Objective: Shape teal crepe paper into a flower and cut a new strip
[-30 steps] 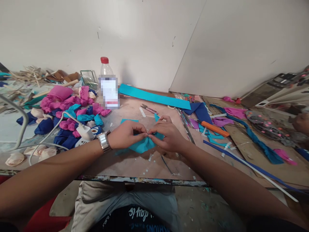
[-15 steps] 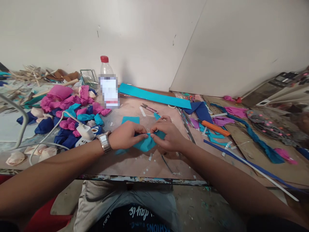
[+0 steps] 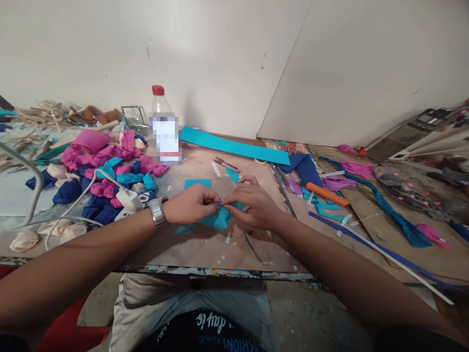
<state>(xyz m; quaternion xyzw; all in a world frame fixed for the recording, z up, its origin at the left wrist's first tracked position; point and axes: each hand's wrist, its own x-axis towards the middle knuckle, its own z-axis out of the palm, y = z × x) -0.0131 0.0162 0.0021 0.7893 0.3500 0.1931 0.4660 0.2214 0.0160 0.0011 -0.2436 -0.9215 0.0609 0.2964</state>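
Note:
A piece of turquoise crepe-like paper or fabric (image 3: 219, 220) hangs gathered between my two hands, just above the table. My left hand (image 3: 190, 203), with a metal watch (image 3: 158, 211) on the wrist, pinches its upper edge between thumb and forefinger. From the right, my right hand (image 3: 252, 203) pinches the same edge, its fingertips touching those of the left. Part of the piece is hidden behind my right fingers. A flat turquoise square (image 3: 198, 184) lies just beyond my left hand. Small pink-handled thread snips (image 3: 226, 165) rest farther back.
At left is a heap of pink, blue and turquoise bundles (image 3: 106, 171), with a white plug and cable (image 3: 130, 199). A red-capped bottle (image 3: 158, 100) stands behind. A long turquoise strip (image 3: 234, 145) lies along the wall. At right are an orange cutter (image 3: 326, 194) and a white stick (image 3: 399, 264).
My fingertips have shifted slightly left with the turquoise piece, and the right fingers now lie flatter across its gathered edge. A turquoise end behind my right hand has shifted left.

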